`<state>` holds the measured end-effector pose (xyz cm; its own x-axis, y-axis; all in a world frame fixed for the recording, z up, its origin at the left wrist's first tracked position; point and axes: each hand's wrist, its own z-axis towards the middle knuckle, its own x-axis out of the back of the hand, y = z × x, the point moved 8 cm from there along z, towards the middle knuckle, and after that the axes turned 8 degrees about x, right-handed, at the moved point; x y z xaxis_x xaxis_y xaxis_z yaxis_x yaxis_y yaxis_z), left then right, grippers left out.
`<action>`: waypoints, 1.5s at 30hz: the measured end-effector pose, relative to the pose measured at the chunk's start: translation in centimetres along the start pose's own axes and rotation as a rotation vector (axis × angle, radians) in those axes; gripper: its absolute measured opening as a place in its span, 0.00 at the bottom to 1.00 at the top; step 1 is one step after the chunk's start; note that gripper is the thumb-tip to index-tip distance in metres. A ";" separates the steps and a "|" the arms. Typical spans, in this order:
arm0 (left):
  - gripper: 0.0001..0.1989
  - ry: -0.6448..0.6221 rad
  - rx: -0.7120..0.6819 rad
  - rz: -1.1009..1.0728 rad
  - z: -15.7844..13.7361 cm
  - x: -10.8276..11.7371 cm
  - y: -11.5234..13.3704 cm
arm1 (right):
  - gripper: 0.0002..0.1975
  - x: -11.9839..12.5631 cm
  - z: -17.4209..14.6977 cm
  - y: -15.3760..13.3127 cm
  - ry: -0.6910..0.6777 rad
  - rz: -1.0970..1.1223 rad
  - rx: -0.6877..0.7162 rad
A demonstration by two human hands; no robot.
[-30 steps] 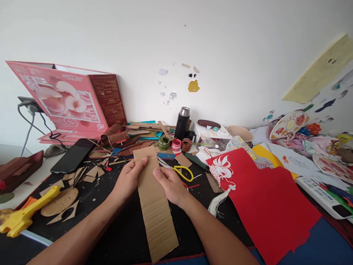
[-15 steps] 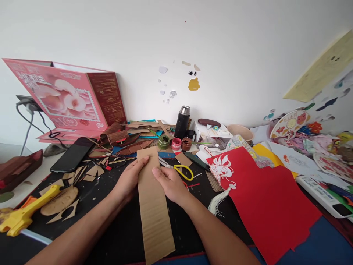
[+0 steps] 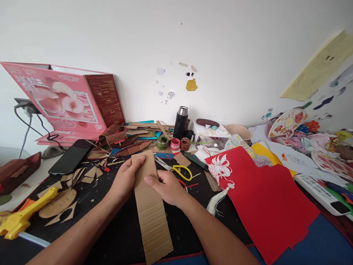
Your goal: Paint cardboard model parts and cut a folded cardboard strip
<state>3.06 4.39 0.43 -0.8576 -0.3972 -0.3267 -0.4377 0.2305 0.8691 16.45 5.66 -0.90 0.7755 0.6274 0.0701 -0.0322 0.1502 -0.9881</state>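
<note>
The left hand (image 3: 125, 179) pinches the upper left edge of the cardboard strip (image 3: 151, 211), held over the black mat (image 3: 116, 239); the right hand (image 3: 169, 187) grips its right edge. Uneven thumb pressure could crease it along its ridges. Bare mat flanks its lower half; scissors (image 3: 171, 167) lie just beyond the right hand.

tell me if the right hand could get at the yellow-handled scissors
Probably yes: the yellow-handled scissors lie just beyond the right hand, with nothing seen on top of them. That hand grips the cardboard strip, so it would likely need to let go first; the left hand also holds it.
</note>
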 end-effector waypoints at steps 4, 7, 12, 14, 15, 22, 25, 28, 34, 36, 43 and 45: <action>0.19 0.021 0.126 -0.059 0.3 0.3 -1.0 | 0.23 0.0 0.0 -0.4 -0.010 -0.100 0.034; 0.15 0.031 0.248 -0.053 0.4 0.3 -2.0 | 0.22 -0.2 0.0 -0.4 -0.019 -0.155 0.042; 0.15 0.017 0.181 -0.066 0.1 0.1 -1.4 | 0.23 -0.3 -0.1 0.0 -0.015 -0.067 0.018; 0.15 0.023 0.138 -0.085 -0.2 0.1 -1.0 | 0.24 -0.1 0.0 -0.1 -0.005 -0.025 0.017; 0.14 0.038 0.127 -0.091 -0.2 0.2 -0.9 | 0.24 0.0 0.0 -0.3 -0.002 -0.004 0.020; 0.06 0.085 0.234 -0.120 0.2 0.8 -1.2 | 0.26 -0.1 0.0 -0.9 -0.034 -0.026 0.026; 0.07 0.042 0.373 -0.120 0.0 0.5 -2.1 | 0.25 -0.3 0.0 -1.0 -0.045 -0.023 0.051; 0.09 0.054 0.393 -0.096 0.0 0.7 -2.2 | 0.27 -0.4 0.1 -0.4 -0.027 0.024 0.033; 0.23 -0.086 -0.061 -0.002 1.7 1.7 1.8 | 0.32 0.5 0.3 0.2 0.014 0.150 -0.038; 0.26 -0.053 -0.336 0.205 1.6 2.9 4.3 | 0.34 0.9 0.2 0.1 0.027 0.146 -0.066; 0.23 -0.046 -0.943 0.870 -0.8 2.8 7.4 | 0.34 1.2 0.0 0.8 0.091 0.332 -0.184; 0.27 -0.043 -1.047 0.996 -1.5 1.9 7.1 | 0.34 1.7 0.1 1.1 0.156 0.407 -0.206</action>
<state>-1.30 3.98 6.54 -0.6981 -0.4319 0.5711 0.7141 -0.3610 0.5998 17.70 6.95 -1.81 0.8118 0.4790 -0.3339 -0.2396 -0.2483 -0.9386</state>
